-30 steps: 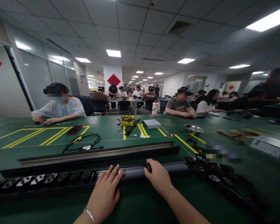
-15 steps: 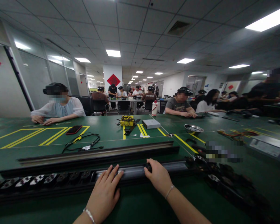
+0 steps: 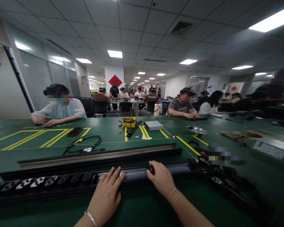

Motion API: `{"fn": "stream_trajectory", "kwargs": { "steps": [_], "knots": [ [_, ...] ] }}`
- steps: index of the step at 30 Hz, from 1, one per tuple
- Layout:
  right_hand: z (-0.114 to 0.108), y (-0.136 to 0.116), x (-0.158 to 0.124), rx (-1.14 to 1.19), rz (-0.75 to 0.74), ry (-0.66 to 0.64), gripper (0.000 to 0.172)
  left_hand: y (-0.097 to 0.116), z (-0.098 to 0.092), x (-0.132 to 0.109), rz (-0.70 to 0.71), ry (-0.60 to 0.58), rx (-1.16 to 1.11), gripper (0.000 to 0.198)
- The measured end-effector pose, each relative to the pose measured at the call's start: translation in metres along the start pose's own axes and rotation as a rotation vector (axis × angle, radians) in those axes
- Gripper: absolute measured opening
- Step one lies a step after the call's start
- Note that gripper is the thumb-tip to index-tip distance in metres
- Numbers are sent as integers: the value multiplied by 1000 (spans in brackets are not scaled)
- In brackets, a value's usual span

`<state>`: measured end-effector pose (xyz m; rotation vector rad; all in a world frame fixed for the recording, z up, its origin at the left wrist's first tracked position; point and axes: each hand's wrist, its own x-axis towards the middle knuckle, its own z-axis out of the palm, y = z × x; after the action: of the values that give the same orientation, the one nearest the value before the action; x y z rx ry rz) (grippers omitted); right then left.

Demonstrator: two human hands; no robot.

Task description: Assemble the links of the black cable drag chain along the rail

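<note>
Nothing is clearly shifting since 0.5 s ago. The left hand (image 3: 107, 190), fingers slightly spread, is resting across the black channel (image 3: 136, 174) on the worktop (image 3: 137, 211), probably steadying it; the right hand (image 3: 162, 176) is pinching 1 small dark part (image 3: 151, 169) above its bare stretch.

Green table (image 3: 142, 205), yellow tape lines (image 3: 188, 145); on it lie two black rails (image 3: 99, 160), looped cable (image 3: 101, 138), phone (image 3: 75, 131), grey box (image 3: 153, 126), metal bowl (image 3: 197, 130).
</note>
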<state>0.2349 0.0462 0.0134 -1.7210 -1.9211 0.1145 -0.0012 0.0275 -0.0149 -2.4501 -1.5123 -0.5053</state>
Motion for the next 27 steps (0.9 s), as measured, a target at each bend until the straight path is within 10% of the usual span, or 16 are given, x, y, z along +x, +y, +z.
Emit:
{"fn": "stream_trajectory", "kwargs": {
  "steps": [27],
  "knots": [
    [-3,0,-1,2,-19,15,19,0,-2,0,-3,-26,10,57]
  ]
}}
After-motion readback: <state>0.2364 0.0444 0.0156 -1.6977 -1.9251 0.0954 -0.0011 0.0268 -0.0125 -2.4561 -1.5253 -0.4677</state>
